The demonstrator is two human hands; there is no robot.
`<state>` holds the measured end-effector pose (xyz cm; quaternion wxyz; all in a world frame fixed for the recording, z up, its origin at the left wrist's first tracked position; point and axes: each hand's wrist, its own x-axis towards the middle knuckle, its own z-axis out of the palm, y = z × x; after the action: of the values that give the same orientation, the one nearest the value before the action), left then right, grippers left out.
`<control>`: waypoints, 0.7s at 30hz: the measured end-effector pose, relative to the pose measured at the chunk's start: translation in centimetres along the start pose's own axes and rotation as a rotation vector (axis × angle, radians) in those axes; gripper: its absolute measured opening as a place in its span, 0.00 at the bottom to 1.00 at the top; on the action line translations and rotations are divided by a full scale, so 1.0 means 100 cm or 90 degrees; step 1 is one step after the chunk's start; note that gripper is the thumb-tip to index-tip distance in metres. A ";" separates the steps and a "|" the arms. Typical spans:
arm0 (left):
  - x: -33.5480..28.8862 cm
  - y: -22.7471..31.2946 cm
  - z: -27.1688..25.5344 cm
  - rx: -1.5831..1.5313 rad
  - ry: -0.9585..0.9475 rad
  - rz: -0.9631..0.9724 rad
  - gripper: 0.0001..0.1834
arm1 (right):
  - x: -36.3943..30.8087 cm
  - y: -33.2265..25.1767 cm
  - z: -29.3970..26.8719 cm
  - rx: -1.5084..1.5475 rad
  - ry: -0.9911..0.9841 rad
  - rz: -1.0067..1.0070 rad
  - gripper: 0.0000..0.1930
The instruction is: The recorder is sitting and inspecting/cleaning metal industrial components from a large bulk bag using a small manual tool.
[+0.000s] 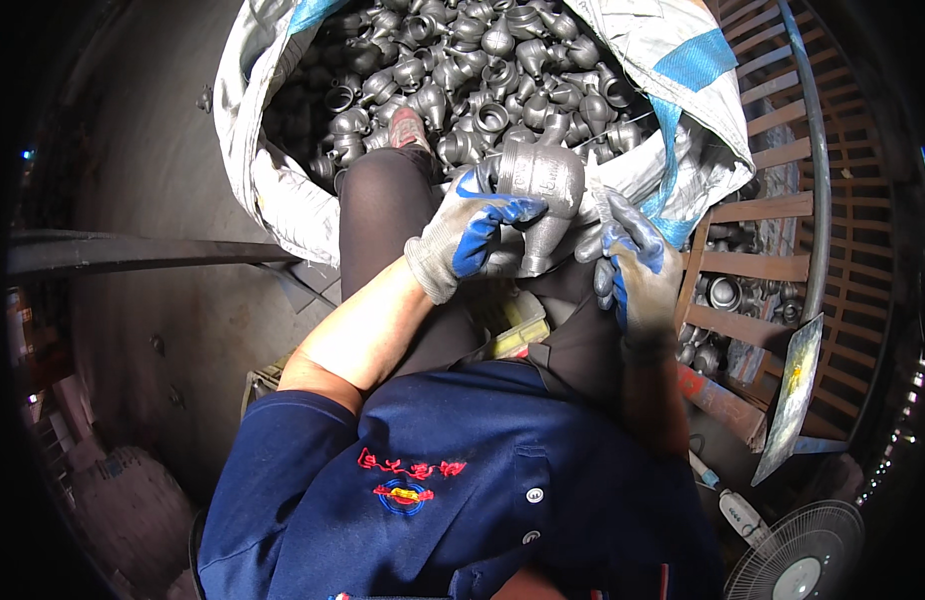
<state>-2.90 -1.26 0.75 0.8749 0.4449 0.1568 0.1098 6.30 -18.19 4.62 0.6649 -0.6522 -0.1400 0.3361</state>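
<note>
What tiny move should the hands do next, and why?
Maybe the right hand should bring the thin pale thing it seems to pinch against the grey part. The left hand already grips that part, and the thin thing points up right beside it. I can't tell whether they touch already.

The fitting is looking like matt, slightly rough metal. The gloves are showing knitted cloth, and the sack is showing crinkled plastic.
</note>
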 end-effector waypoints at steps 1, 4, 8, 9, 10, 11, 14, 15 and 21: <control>-0.001 0.002 0.001 -0.012 0.009 -0.026 0.15 | -0.004 -0.006 0.001 -0.014 0.015 0.009 0.20; -0.010 0.025 0.015 -0.091 0.026 -0.101 0.13 | -0.013 -0.004 -0.002 -0.035 0.032 0.027 0.21; -0.012 0.027 0.016 -0.172 -0.010 -0.100 0.11 | -0.013 0.016 -0.007 -0.174 0.005 -0.180 0.21; -0.009 0.019 0.009 -0.172 -0.011 -0.101 0.11 | -0.014 0.013 -0.007 -0.261 0.009 -0.208 0.21; -0.007 0.008 -0.002 0.105 -0.049 0.082 0.11 | -0.013 0.012 -0.006 -0.347 0.010 -0.237 0.21; -0.005 -0.002 -0.011 0.382 -0.085 0.264 0.11 | -0.012 0.012 -0.005 -0.347 0.009 -0.237 0.21; -0.009 0.014 0.011 -0.039 -0.001 0.004 0.11 | -0.010 0.012 -0.007 -0.529 0.018 -0.315 0.19; -0.007 0.009 0.005 -0.039 0.001 0.006 0.11 | -0.010 0.010 -0.006 -0.621 0.010 -0.398 0.18; -0.003 0.002 -0.006 -0.063 -0.010 -0.064 0.09 | -0.015 0.007 -0.010 -0.632 0.003 -0.318 0.14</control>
<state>-3.36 -0.80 0.61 0.9014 0.3934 0.1664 0.0703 5.65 -19.96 4.23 0.3376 -0.8349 -0.4304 0.0602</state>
